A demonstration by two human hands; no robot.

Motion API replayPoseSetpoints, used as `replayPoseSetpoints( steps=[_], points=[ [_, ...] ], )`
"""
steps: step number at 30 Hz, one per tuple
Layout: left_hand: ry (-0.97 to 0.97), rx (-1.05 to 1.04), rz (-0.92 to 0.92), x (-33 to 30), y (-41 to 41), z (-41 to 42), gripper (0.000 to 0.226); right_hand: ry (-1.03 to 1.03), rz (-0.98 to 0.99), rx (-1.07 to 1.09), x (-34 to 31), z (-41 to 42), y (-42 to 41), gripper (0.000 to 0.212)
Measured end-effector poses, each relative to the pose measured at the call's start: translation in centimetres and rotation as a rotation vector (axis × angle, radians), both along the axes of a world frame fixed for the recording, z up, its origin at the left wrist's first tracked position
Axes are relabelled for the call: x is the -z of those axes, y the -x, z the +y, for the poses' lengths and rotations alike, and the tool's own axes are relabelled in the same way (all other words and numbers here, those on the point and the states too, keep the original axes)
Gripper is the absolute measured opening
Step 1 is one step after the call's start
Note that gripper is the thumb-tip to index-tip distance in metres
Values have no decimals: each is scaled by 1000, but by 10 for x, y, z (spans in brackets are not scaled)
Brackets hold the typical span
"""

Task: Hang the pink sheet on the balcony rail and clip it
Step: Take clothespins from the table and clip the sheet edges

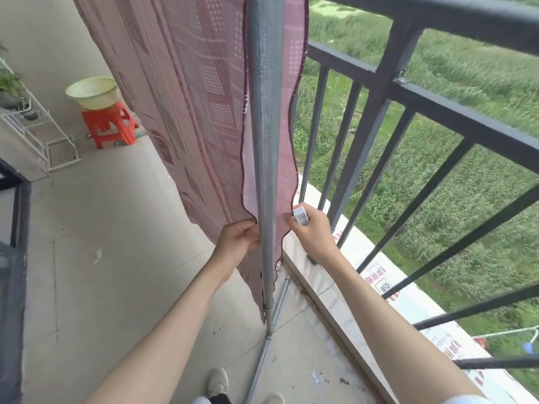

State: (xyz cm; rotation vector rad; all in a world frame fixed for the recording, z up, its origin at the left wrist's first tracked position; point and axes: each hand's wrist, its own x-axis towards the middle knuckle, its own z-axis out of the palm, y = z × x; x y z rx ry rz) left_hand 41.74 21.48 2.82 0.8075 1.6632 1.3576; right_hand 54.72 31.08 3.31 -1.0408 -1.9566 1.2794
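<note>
The pink patterned sheet [201,91] hangs down from above, draped on both sides of an upright grey metal pole [265,141] of a drying stand. My left hand [237,239] pinches the sheet's dark-hemmed edge left of the pole. My right hand [313,228] holds the other hanging edge right of the pole, at its white care label [301,216]. The dark balcony rail [455,112] runs along the right, apart from the sheet. No clip shows.
A pale basin [92,93] sits on a red plastic stool [109,125] at the back left, beside a white wire rack [43,135]. The pole's foot bars [262,360] cross the floor near my shoes. A tiled ledge [320,275] lies under the railing.
</note>
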Motion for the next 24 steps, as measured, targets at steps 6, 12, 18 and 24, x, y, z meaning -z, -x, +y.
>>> replayPoseSetpoints(
  steps=[6,12,18,24],
  points=[
    [-45,-242,376,6,-11,-36,41,-33,9,-2,6,-20,-17,36],
    [-71,-307,483,12,-44,-51,13,-160,-37,-12,9,-43,-25,40],
    [-120,-241,550,17,-63,-53,20,-175,-40,8,4,-60,-44,37],
    [-114,-214,533,21,-67,-44,10,-5,-41,-95,-3,-62,-40,14]
  ],
)
